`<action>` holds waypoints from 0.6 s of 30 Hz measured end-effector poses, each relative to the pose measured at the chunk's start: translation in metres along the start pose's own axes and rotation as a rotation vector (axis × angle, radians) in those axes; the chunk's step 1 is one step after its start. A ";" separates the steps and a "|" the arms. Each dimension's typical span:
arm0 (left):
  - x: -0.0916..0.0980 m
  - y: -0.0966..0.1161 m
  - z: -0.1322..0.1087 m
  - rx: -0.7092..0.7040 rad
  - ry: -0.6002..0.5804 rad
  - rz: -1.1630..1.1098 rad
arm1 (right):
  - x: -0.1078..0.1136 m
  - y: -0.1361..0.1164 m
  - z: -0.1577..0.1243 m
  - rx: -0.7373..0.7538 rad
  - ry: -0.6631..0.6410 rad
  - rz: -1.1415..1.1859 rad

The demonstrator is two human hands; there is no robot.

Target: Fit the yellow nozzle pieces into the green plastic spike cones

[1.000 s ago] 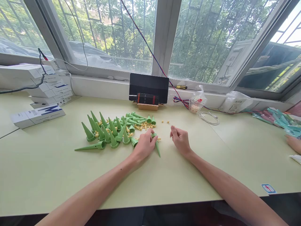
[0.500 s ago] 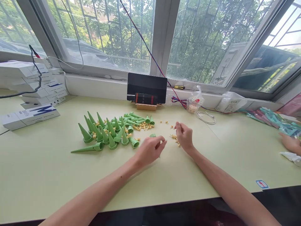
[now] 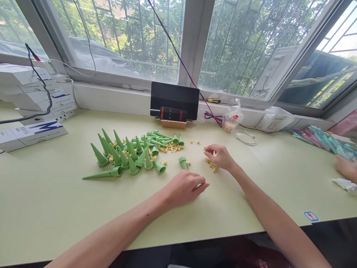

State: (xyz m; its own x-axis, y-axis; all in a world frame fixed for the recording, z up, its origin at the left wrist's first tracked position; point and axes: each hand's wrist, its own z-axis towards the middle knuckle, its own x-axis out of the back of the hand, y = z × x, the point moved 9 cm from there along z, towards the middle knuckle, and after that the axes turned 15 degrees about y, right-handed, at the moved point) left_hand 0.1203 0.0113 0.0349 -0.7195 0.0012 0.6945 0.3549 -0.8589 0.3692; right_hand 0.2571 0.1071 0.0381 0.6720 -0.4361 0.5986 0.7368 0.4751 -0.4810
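My left hand (image 3: 188, 189) is low over the table, its fingers loosely curled with the thumb apart from them, and nothing shows in it. Just beyond it lies a green hollow spike (image 3: 182, 162) with a small yellow fitting (image 3: 189, 164) beside it. My right hand (image 3: 220, 157) is over a small cluster of yellow plastic fittings (image 3: 214, 168). Its thumb and forefinger tips come close together, and whatever they pinch is too small to make out. Left of both hands, many green cone spikes (image 3: 132, 165) stand or lie, with yellow fittings (image 3: 171, 148) among them.
A dark tablet (image 3: 174, 96) leans by the window, a phone (image 3: 173, 114) before it. White boxes (image 3: 36, 134) are stacked at left. A plastic bag (image 3: 231, 118) and a coiled white cable (image 3: 244, 137) lie at back right. Another person's hand (image 3: 346, 166) touches teal packets (image 3: 334, 143).
My left hand has drawn nearer and to the right, uncovering the green spike and the fitting beside it. My right hand has turned from a fist to pointing its fingertips left.
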 end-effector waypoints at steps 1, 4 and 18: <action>0.000 0.000 0.000 0.003 -0.001 0.002 | -0.006 -0.005 -0.003 0.009 -0.074 -0.013; 0.000 -0.001 0.000 0.010 0.004 0.000 | -0.012 -0.013 -0.010 0.007 -0.179 -0.075; 0.002 -0.002 0.001 0.018 0.020 -0.040 | -0.009 -0.013 -0.011 0.006 -0.190 -0.172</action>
State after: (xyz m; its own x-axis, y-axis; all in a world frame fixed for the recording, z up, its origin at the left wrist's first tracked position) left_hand 0.1187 0.0131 0.0360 -0.7449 0.0251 0.6667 0.3360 -0.8492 0.4074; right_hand 0.2422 0.0959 0.0323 0.5100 -0.3600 0.7813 0.8385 0.4106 -0.3582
